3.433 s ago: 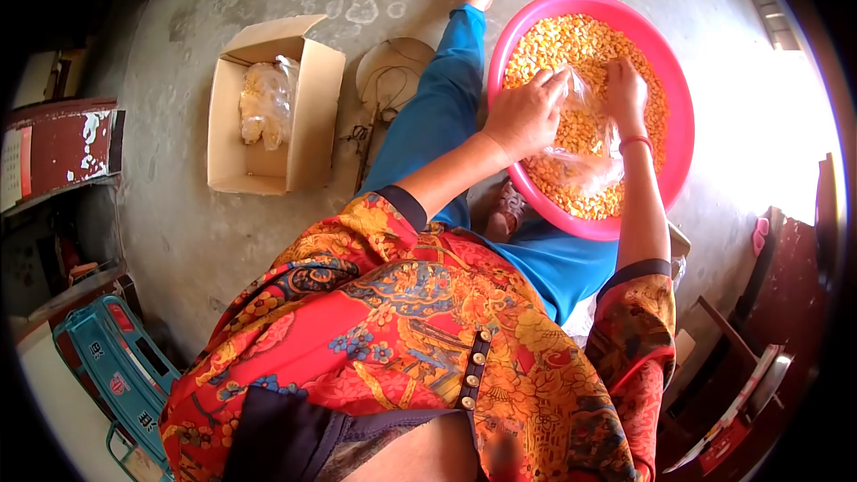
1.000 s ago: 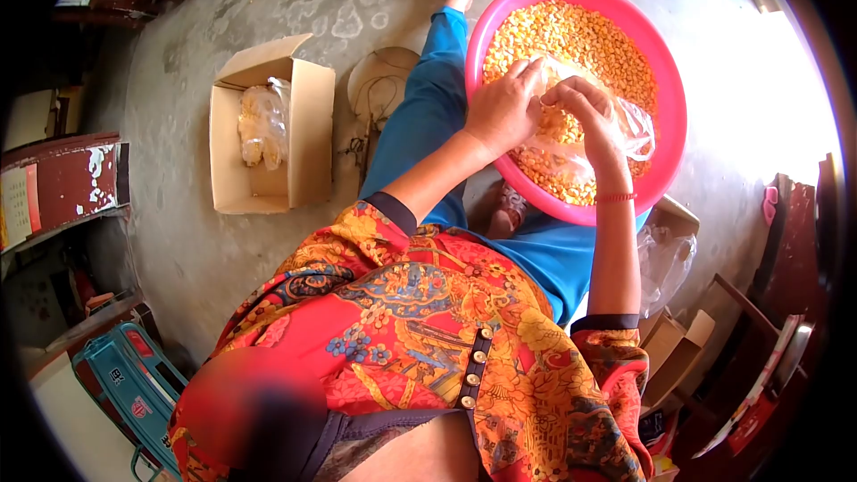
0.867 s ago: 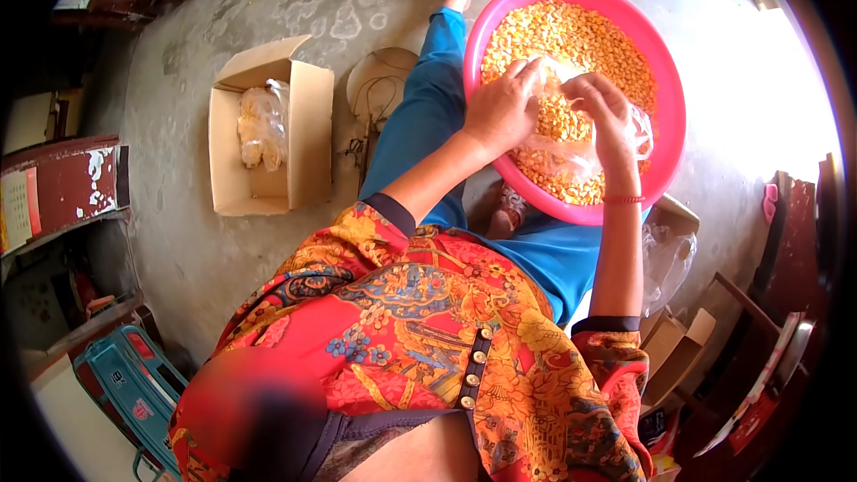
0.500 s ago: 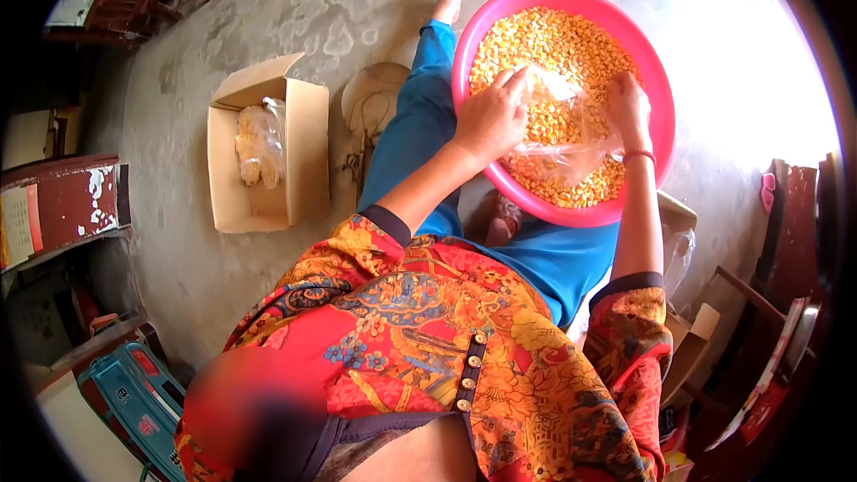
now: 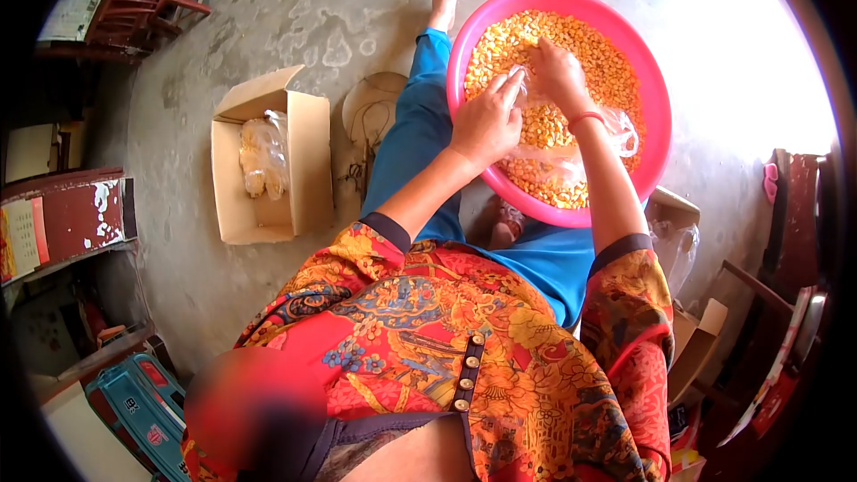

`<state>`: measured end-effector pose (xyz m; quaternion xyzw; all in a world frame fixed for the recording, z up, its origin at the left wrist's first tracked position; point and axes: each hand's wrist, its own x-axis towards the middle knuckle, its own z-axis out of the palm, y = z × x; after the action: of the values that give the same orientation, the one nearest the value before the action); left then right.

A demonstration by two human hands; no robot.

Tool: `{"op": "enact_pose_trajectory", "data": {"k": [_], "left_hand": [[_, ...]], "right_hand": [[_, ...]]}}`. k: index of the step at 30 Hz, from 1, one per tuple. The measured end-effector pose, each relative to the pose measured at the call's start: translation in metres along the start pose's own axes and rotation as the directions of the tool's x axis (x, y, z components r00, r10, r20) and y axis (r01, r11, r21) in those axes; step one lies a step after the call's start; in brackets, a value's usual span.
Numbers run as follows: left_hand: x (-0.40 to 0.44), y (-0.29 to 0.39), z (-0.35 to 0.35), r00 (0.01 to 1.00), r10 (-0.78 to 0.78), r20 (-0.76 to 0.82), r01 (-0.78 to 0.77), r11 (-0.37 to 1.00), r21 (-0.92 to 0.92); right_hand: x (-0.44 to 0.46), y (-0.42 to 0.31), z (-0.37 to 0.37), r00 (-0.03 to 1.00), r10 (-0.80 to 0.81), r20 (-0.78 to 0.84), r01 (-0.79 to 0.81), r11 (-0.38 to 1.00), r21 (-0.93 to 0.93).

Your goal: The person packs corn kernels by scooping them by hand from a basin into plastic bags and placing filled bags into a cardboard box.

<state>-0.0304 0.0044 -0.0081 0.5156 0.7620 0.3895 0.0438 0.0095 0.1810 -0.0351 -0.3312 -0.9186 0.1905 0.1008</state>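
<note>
1. A pink basin point(image 5: 659, 107), upper right of the frame, holds loose yellow corn kernels point(image 5: 591, 38).
2. A clear plastic bag point(image 5: 555, 157) lies on the kernels inside the basin, spread below the hands, its handle loops toward the basin's right side.
3. The left hand point(image 5: 487, 125) is at the basin's left side; its fingers are clamped on the bag's upper left edge.
4. The right hand point(image 5: 561, 77) is above the bag's upper part, just right of the left fingertips, its fingers bent downward at the kernels; whether they are closed on anything, I cannot tell.
5. Left of centre, an open cardboard box point(image 5: 311, 170) stands on the floor point(image 5: 183, 161), with a filled plastic bag point(image 5: 265, 156) inside, well apart from both hands.
</note>
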Motion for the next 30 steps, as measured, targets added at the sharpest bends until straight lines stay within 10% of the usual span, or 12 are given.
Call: {"op": "enact_pose_trajectory", "data": {"k": [2, 4, 7, 13, 16, 21, 26, 30], "left_hand": [[0.0, 0.003, -0.003, 0.997, -0.056, 0.059, 0.057, 0.998, -0.002], [0.001, 0.002, -0.003, 0.998, -0.051, 0.048, 0.052, 0.999, -0.008], [0.001, 0.003, -0.001, 0.998, -0.05, 0.032, 0.051, 0.999, -0.013], [0.0, 0.003, -0.001, 0.998, -0.06, 0.036, 0.06, 0.998, 0.002], [0.0, 0.003, -0.002, 0.998, -0.056, 0.042, 0.056, 0.998, -0.005], [0.0, 0.005, -0.005, 0.996, -0.068, 0.052, 0.07, 0.997, -0.02], [0.0, 0.007, -0.006, 0.998, -0.054, 0.03, 0.054, 0.999, -0.007], [0.0, 0.004, -0.002, 0.999, -0.039, -0.002, 0.039, 0.999, -0.015]], "right_hand": [[0.001, 0.017, -0.002, 0.996, 0.063, -0.061, -0.043, 0.955, 0.294], [-0.009, 0.02, -0.03, 0.881, 0.354, 0.314, -0.446, 0.404, 0.798], [-0.016, 0.042, -0.045, 0.864, 0.205, 0.459, -0.425, -0.19, 0.885], [-0.039, 0.031, -0.059, 0.963, -0.033, 0.268, -0.267, -0.27, 0.925], [-0.056, 0.005, -0.058, 0.959, -0.045, 0.279, -0.283, -0.166, 0.945], [-0.086, -0.019, -0.064, 0.972, -0.129, 0.196, -0.119, 0.448, 0.886], [-0.07, -0.002, -0.076, 0.991, 0.019, 0.13, -0.124, 0.457, 0.881], [-0.034, 0.039, -0.06, 0.97, 0.228, 0.077, -0.237, 0.849, 0.472]]}}
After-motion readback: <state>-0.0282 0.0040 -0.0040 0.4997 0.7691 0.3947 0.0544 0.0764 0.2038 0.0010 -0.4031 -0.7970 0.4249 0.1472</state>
